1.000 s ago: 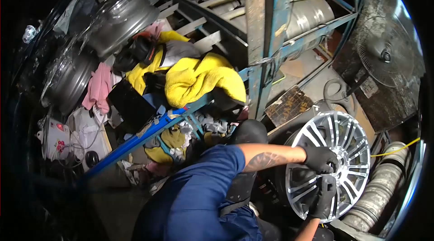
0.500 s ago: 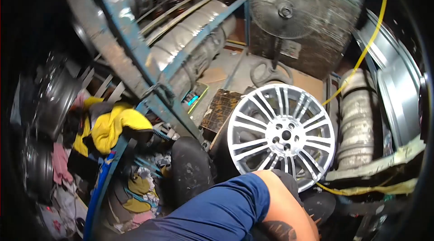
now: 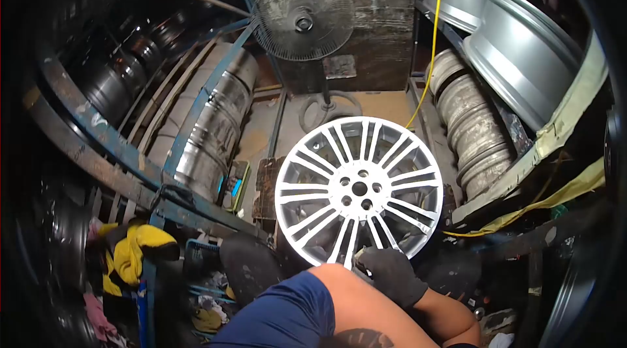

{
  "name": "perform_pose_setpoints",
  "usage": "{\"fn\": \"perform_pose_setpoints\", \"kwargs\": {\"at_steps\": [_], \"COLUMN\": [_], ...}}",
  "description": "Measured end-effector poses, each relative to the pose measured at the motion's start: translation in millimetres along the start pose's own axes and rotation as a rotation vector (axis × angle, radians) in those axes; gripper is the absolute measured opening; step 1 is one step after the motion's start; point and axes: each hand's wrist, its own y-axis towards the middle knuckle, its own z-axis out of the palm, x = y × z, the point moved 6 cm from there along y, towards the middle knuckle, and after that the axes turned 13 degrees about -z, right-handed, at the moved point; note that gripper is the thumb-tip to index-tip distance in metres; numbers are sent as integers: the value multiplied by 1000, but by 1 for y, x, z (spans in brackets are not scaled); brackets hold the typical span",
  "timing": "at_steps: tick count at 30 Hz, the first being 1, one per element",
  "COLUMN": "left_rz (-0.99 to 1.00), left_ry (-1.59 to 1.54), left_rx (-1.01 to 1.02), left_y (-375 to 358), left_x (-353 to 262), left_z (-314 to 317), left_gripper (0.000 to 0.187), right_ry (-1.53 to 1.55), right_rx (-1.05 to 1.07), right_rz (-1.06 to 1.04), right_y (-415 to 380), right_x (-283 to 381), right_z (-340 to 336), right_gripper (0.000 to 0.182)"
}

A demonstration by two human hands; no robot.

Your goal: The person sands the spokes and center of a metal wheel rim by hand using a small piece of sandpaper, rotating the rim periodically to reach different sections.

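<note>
A silver multi-spoke alloy wheel rim (image 3: pixel 359 166) lies face up in front of me, between my knees. At its near edge is my right hand (image 3: pixel 395 275), in a dark glove. Its fingers are curled at the lower spokes, around a small pale thing I cannot make out. A bare arm with a dark blue sleeve (image 3: pixel 271 315) crosses the bottom of the view and hides part of the rim's near edge. My left hand does not show.
A pedestal fan (image 3: pixel 304 23) stands behind the rim. Stacked rims (image 3: pixel 212 129) lie on a blue rack at left, with more worn rims (image 3: pixel 477 132) and large silver rims (image 3: pixel 522 54) at right. A yellow hose (image 3: pixel 436 34) hangs down. Yellow-black cloth (image 3: pixel 137 253) is at left.
The view has swung right and levelled, so the rim sits further left in it. My gloved right hand, mostly hidden behind the arm before, now shows at the rim's near edge.
</note>
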Motion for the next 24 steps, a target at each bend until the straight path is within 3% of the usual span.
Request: {"fn": "perform_pose_setpoints", "kwargs": {"at_steps": [13, 17, 20, 21, 22, 24], "left_rz": [58, 119, 166, 178, 66, 77], "left_ry": [1, 41, 117, 61, 176, -67], "left_rx": [22, 24, -68, -199, 125, 77], "left_y": [8, 30, 42, 39, 35, 17], "left_x": [-17, -43, -68, -78, -74, -66], "left_z": [17, 47, 60, 43, 51, 31], "left_gripper": [19, 20, 21, 20, 24, 27], "right_ry": [-15, -3, 14, 4, -23, 5], "right_rx": [64, 75, 69, 52, -27, 4], "right_rz": [-84, -9, 122, 167, 179, 218], "right_y": [-6, -1, 5, 7, 9, 16], "right_x": [13, 2, -16, -23, -29, -37], "right_z": [10, 15, 31, 37, 42, 48], "right_gripper": [27, 24, 22, 22, 20, 20]}}
